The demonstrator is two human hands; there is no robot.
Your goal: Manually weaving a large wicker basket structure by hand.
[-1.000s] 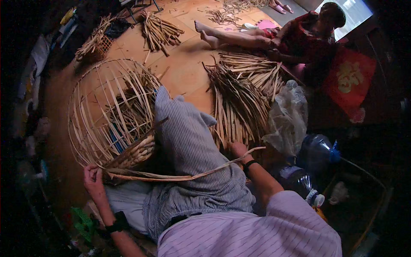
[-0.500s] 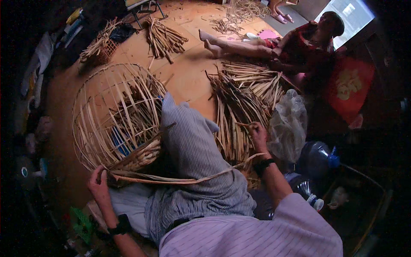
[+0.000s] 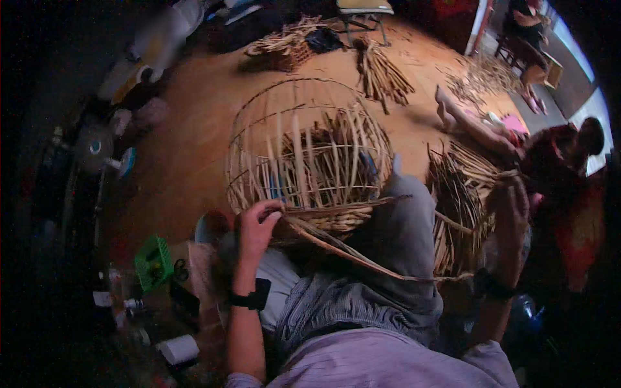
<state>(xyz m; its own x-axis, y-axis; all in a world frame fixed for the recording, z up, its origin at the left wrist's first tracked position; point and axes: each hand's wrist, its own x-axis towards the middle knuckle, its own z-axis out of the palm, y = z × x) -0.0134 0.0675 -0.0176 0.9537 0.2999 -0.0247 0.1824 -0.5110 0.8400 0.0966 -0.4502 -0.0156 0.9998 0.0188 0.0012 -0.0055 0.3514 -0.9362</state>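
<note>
A round, open-work basket of thin stakes and hoops, with a thick woven band along its near side, is in front of my knees. My left hand is closed at the near left edge of this band, thumb and fingers pinching a plant strand. From there the long tan strands run slackly rightward across my lap toward my right wrist. My right hand is raised beside the stalk pile; motion blur smears its fingers. Close to it a short stalk slants over the pile; whether the hand holds it is unclear.
A pile of dried stalks is right of my knee. Farther off are a stalk bundle, a filled brown basket and a stool. Another person sits at right. A green basket and scissors are at left.
The view has swung left, so the basket and my legs appear farther right. My right hand has moved outward to the right, drawing away from my lap. My left hand stays at the basket's edge.
</note>
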